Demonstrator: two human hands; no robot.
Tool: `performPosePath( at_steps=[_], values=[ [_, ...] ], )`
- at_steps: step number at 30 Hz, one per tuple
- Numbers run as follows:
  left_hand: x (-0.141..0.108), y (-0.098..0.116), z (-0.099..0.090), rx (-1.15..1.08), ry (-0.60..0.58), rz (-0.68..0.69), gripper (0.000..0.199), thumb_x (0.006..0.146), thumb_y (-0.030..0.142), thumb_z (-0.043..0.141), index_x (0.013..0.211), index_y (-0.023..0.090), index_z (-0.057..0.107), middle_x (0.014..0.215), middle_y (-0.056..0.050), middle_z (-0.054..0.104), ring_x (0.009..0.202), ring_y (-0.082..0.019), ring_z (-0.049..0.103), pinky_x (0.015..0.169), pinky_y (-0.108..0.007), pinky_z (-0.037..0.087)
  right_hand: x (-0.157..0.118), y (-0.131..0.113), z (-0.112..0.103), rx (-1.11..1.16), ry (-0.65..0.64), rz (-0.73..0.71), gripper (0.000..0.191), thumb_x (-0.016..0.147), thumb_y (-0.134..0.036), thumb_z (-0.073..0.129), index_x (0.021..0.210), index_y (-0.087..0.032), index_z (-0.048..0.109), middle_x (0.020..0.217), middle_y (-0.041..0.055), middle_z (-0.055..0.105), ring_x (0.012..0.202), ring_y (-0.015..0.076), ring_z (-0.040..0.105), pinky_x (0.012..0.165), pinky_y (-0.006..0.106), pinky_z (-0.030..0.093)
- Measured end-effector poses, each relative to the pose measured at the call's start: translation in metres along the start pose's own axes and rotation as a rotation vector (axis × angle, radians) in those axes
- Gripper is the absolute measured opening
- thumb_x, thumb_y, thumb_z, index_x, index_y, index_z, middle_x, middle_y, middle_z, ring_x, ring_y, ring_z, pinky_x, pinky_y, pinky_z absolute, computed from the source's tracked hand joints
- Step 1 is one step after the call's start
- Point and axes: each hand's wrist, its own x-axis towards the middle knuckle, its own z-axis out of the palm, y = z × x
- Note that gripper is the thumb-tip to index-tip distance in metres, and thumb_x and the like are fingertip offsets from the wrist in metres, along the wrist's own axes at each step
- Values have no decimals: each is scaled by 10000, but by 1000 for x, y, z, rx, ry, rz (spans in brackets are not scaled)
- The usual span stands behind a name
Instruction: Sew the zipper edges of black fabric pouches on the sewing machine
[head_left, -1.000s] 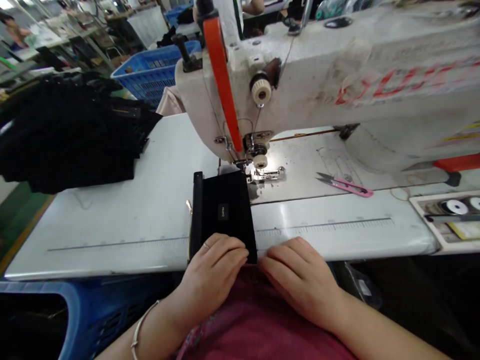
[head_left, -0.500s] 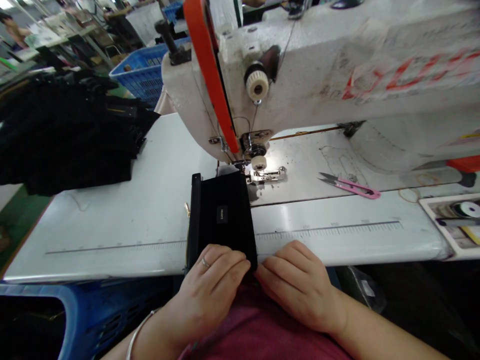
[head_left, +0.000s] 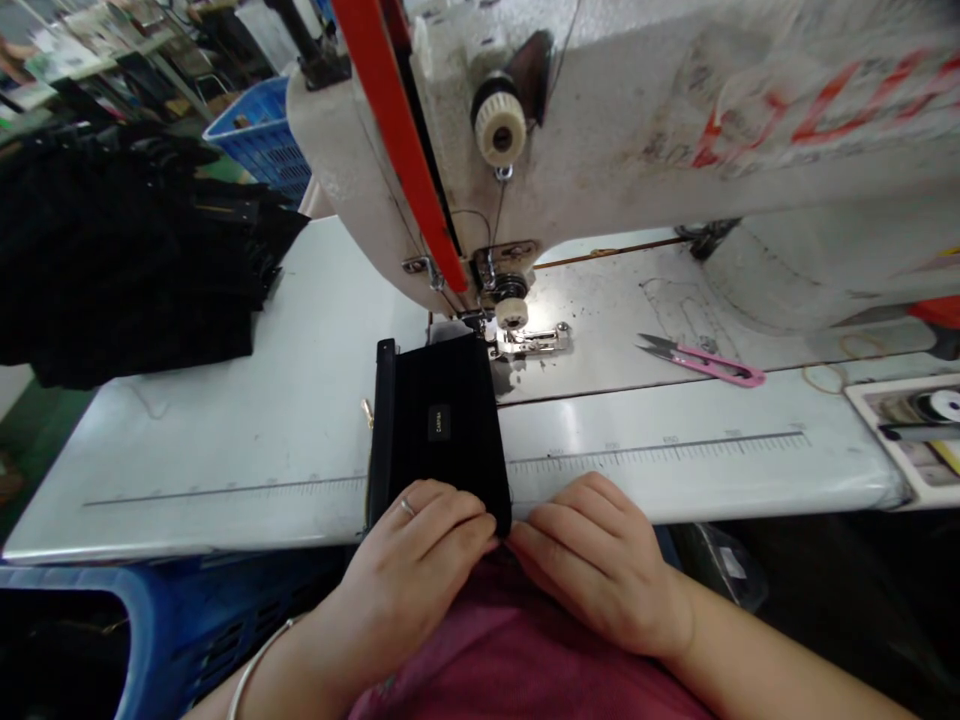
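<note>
A black fabric pouch (head_left: 448, 425) with a small label and a zipper pull at its left side lies on the white sewing table (head_left: 315, 400). Its far right corner is at the presser foot of the sewing machine (head_left: 637, 130). My left hand (head_left: 424, 560) has its fingers closed on the pouch's near edge, the thumb out of sight. Beside it, my right hand (head_left: 600, 565) pinches at the near right corner of the pouch, fingers curled together. The fingertips of both hands are close to each other.
Pink thread snips (head_left: 705, 362) lie right of the needle. A heap of black fabric pieces (head_left: 127, 250) covers the table's far left. One blue basket (head_left: 262, 130) stands behind, another (head_left: 142, 620) at the near left. A bobbin tray (head_left: 911, 440) is at the right edge.
The view has shifted slightly closer to the machine. Both hands keep their grip at the pouch's near edge, and the pouch stays almost where it was.
</note>
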Motion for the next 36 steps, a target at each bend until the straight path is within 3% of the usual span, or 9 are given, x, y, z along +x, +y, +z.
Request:
performPosePath(
  at_steps=[3,7,12,16,21,27,31,36],
  values=[
    [6,2,-6,-91,-2,-67,182,949,84,483,1005,159,638,942,-45,639,856,-148,580,802,-288,524,-2,1,1,-9,-23,-10,150,867,-130,637,1017,-132,654,787,22,654,695,152,537,629,351,382],
    [6,2,-2,-30,11,-44,163,927,92,535,1047,143,633,1004,-64,635,930,-177,569,866,-325,496,-2,2,1,-16,-28,-25,155,871,-136,634,1025,-129,653,810,29,668,698,152,524,628,354,377],
    [11,4,-11,-128,48,-123,198,922,48,518,1036,160,636,940,-42,618,854,-145,556,795,-283,498,1,2,-1,-12,-17,-40,150,889,-133,611,1033,-118,647,812,25,677,700,150,522,621,355,377],
    [4,6,-18,19,124,-68,235,905,30,535,1077,155,636,966,-40,647,893,-148,577,822,-281,510,1,2,-2,-13,-15,-42,152,889,-137,613,1036,-117,648,806,26,672,694,153,540,620,357,389],
    [-14,1,2,97,2,-6,299,932,87,495,1191,165,621,1053,-79,666,951,-198,609,863,-362,546,3,2,-3,-9,-1,-55,130,892,-137,608,1012,-112,653,791,27,669,696,152,557,618,352,396],
    [-12,2,14,166,36,20,257,878,106,614,1125,167,643,1018,-67,677,928,-211,619,853,-385,536,1,2,-3,-9,-28,-55,146,910,-128,574,1030,-108,654,802,34,681,703,152,538,629,352,391],
    [-12,3,13,120,54,41,266,892,70,557,1145,104,633,1047,-100,657,952,-214,595,880,-381,520,1,0,-2,45,-26,-1,130,902,-113,564,994,-120,655,776,26,662,683,150,521,624,342,390],
    [-1,4,5,117,38,38,237,930,92,461,1057,120,659,961,-85,665,863,-194,603,818,-348,549,12,0,-6,34,-42,-17,202,957,-133,487,1049,-112,665,1042,71,706,927,183,606,802,357,472]
  ],
)
